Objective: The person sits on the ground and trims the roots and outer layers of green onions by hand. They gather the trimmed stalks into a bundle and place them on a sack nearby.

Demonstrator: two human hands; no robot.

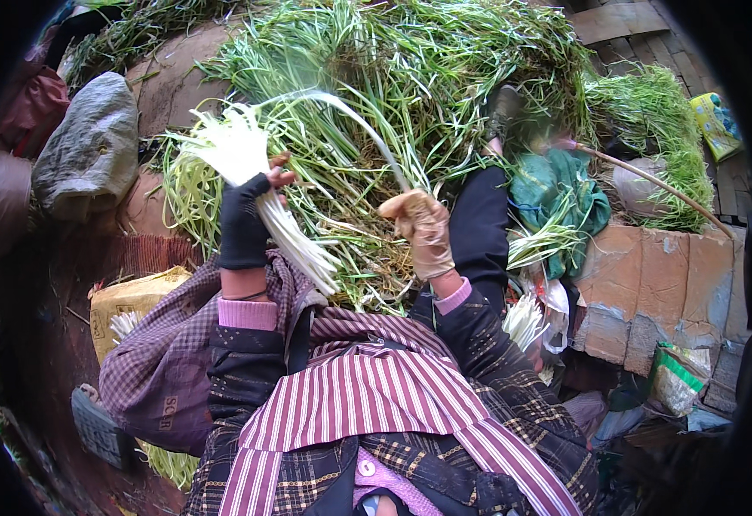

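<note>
Around a bundle of white leafy stalks (pixel 298 242), my left hand (pixel 247 216) in a black fingerless glove is closed; the pale leafy ends fan out beyond it. My right hand (pixel 421 226), in a tan glove, grips the end of one long pale stalk (pixel 366 126), which arches up and over towards the bundle. Beneath and beyond both hands spreads a big heap of green leafy plants (pixel 414 77) with brownish roots. A striped apron (pixel 363 400) covers my front.
A grey sack (pixel 89 148) stands at upper left. To the right lie a green cloth (pixel 556 200), a small bunch of stalks (pixel 543 245), flattened cardboard (pixel 659 284) and a thin stick (pixel 659 177). White stalks (pixel 524 319) rest beside my right sleeve. A yellow bag (pixel 137 297) is at left.
</note>
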